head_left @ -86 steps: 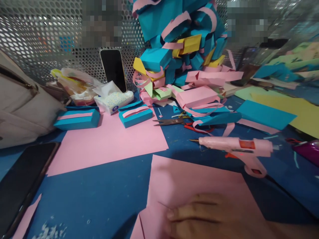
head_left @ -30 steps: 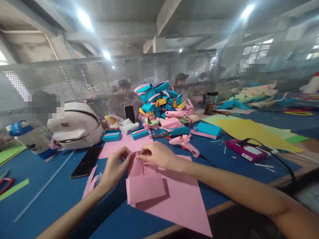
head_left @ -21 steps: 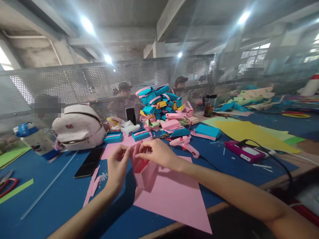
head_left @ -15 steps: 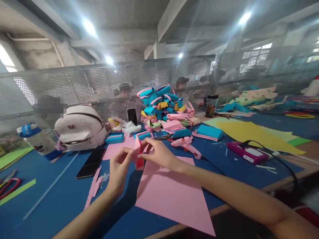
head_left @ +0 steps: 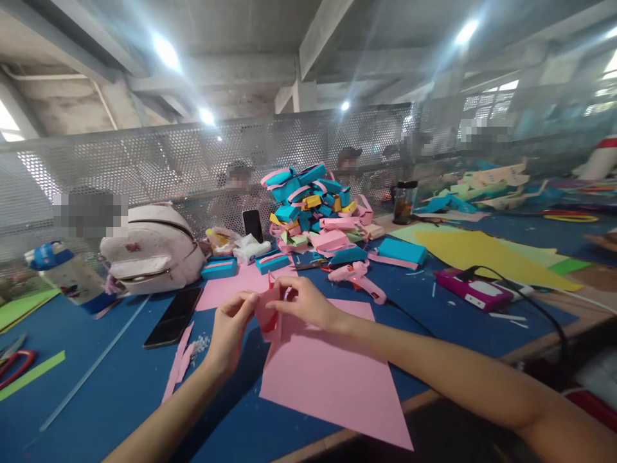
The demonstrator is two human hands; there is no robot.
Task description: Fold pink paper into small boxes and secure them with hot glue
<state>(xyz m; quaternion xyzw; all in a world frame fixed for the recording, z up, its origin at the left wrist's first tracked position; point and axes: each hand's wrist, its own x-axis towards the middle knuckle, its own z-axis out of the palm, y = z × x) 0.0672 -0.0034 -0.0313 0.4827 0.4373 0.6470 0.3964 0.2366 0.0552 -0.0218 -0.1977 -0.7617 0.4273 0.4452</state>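
A small folded pink paper piece (head_left: pixel 267 314) is held up between both hands, above the blue table. My left hand (head_left: pixel 234 325) pinches its left edge between thumb and fingers. On its right side, my right hand (head_left: pixel 303 303) closes thumb and fingertips on the paper. The inside of the fold looks deeper red, and its exact shape is partly hidden by my fingers. Beneath my right hand and forearm lies a large pink sheet (head_left: pixel 332 386). A pink glue gun (head_left: pixel 357 280) rests just beyond my right hand, its cord trailing right.
Blue and pink paper boxes form a tall pile (head_left: pixel 313 212) at the back. A white backpack (head_left: pixel 152 247), a bottle (head_left: pixel 72 276) and a black phone (head_left: pixel 173 316) stand or lie at left. Yellow sheets (head_left: pixel 486 254) and a purple corded device (head_left: pixel 472 289) are at right.
The folded pink paper has tilted and turned, showing a broader face towards me. Both hands keep their pinch and have barely shifted. The view has moved slightly.
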